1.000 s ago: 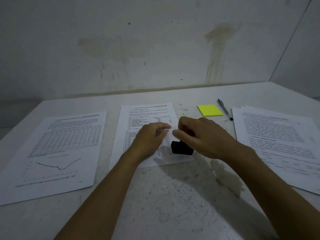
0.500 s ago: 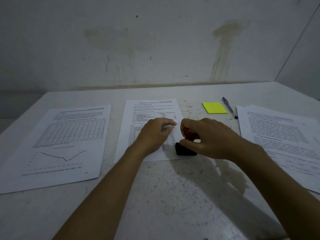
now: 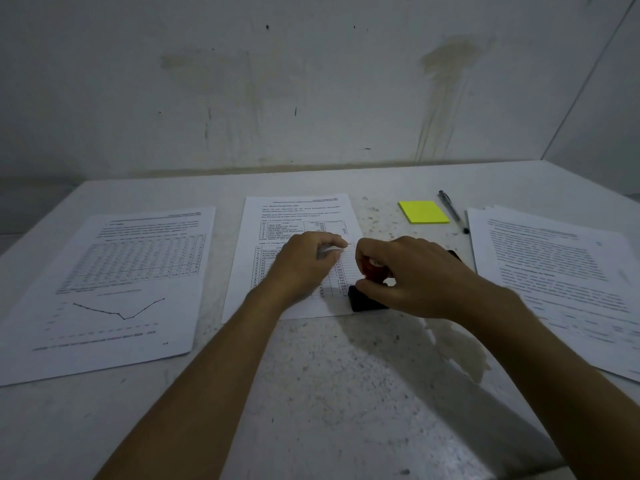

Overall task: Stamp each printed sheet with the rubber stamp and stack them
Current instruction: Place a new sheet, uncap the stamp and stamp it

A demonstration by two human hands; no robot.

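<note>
A printed sheet with tables (image 3: 294, 216) lies in the middle of the table. My left hand (image 3: 304, 265) rests on it with bent fingers, fingertips down on the paper. My right hand (image 3: 415, 275) grips the red handle of the rubber stamp (image 3: 363, 301), whose black base sits on the sheet's lower right corner. A sheet with a grid and a line graph (image 3: 114, 282) lies to the left. A loose stack of text sheets (image 3: 561, 278) lies to the right.
A yellow sticky-note pad (image 3: 423, 212) and a pen (image 3: 452, 209) lie behind my right hand. A dark flat object (image 3: 453, 254) peeks out past my right knuckles. The speckled grey table (image 3: 346, 393) meets a stained wall at the back.
My view has shifted slightly. Both hands stay where they were, the stamp base still down on the middle sheet's lower right corner.
</note>
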